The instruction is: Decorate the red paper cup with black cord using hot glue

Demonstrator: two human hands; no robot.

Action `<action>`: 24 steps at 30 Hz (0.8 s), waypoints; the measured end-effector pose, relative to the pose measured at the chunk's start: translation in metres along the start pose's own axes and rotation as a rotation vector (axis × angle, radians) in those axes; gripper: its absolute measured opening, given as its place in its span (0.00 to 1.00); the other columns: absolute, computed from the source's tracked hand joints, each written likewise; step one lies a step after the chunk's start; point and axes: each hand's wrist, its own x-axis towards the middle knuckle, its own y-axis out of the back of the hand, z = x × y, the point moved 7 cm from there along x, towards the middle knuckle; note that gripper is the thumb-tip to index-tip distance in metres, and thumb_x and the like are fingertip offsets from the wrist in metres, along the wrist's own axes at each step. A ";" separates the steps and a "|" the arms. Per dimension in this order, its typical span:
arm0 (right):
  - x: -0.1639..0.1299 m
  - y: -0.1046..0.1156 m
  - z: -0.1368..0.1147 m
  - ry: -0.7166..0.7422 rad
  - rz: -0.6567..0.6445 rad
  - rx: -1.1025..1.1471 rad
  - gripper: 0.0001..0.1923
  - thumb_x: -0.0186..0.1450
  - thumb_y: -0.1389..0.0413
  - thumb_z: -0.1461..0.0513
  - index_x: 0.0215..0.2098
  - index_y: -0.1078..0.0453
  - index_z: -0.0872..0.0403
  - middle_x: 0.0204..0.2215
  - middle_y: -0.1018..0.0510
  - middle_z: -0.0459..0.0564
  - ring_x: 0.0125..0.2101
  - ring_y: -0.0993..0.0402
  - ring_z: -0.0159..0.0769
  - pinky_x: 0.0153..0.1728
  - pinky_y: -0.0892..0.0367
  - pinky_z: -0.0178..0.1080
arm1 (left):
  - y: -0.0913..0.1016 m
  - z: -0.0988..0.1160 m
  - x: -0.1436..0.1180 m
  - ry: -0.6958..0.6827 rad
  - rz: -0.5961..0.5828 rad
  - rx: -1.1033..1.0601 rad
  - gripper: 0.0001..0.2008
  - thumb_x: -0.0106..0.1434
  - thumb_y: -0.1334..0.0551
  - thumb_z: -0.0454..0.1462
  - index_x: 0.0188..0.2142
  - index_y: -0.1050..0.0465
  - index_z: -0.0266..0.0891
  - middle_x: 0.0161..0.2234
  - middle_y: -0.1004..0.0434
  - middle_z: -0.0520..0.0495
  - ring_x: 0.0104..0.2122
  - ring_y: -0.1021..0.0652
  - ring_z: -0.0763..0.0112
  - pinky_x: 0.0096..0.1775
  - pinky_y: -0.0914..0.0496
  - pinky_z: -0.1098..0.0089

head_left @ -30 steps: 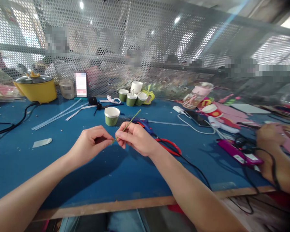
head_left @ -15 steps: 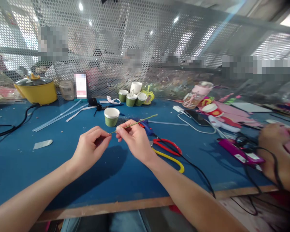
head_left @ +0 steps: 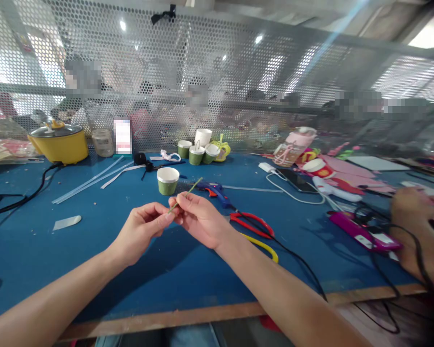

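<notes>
A thin green wire (head_left: 194, 185) runs between my two hands above the blue table, its free end slanting up to the right. My left hand (head_left: 141, 231) pinches its lower end between thumb and fingers. With its fingertips nearly touching those of the left, my right hand (head_left: 204, 219) is closed around the wire a little higher up. Just beyond them stands a small green paper cup (head_left: 168, 186) with a white rim. A blue glue gun (head_left: 220, 193) lies past my right hand. Pliers (head_left: 255, 224) with one red and one yellow handle lie partly hidden beside my right wrist.
Several more green cups (head_left: 196, 155) stand at the back near the perforated metal screen. A yellow pot (head_left: 63, 147) is at left. On the right lie a phone (head_left: 298, 180), a purple power bank (head_left: 359, 231), cables and another person's hand (head_left: 414, 221).
The wire has turned to a steeper slant, and less of it sticks out beyond my right hand. My hands have drawn closer together and sit slightly lower in view.
</notes>
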 end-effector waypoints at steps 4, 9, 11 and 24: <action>-0.001 -0.001 0.000 -0.016 -0.013 -0.047 0.10 0.51 0.39 0.59 0.21 0.31 0.57 0.17 0.35 0.41 0.19 0.43 0.23 0.19 0.48 0.29 | -0.001 -0.004 0.001 0.029 -0.027 0.034 0.10 0.49 0.35 0.41 0.22 0.31 0.36 0.17 0.36 0.56 0.17 0.42 0.82 0.20 0.48 0.76; -0.002 -0.003 0.002 -0.048 -0.038 -0.032 0.11 0.50 0.38 0.59 0.19 0.34 0.57 0.22 0.33 0.43 0.21 0.41 0.24 0.22 0.46 0.30 | 0.004 -0.001 0.003 -0.003 0.000 0.113 0.11 0.48 0.34 0.42 0.23 0.30 0.35 0.18 0.34 0.54 0.18 0.41 0.81 0.20 0.48 0.75; -0.003 -0.003 0.003 -0.055 -0.048 -0.066 0.11 0.52 0.39 0.58 0.20 0.33 0.57 0.22 0.33 0.43 0.21 0.41 0.24 0.22 0.46 0.30 | 0.004 -0.002 0.003 0.019 -0.012 0.114 0.12 0.47 0.34 0.42 0.22 0.32 0.35 0.17 0.37 0.56 0.18 0.42 0.81 0.20 0.49 0.76; -0.003 0.002 0.001 -0.058 -0.026 -0.193 0.13 0.54 0.41 0.56 0.22 0.36 0.57 0.19 0.29 0.44 0.18 0.40 0.24 0.18 0.49 0.30 | 0.003 -0.010 0.007 0.081 -0.179 0.218 0.10 0.51 0.37 0.41 0.25 0.32 0.35 0.21 0.33 0.54 0.18 0.38 0.82 0.21 0.44 0.76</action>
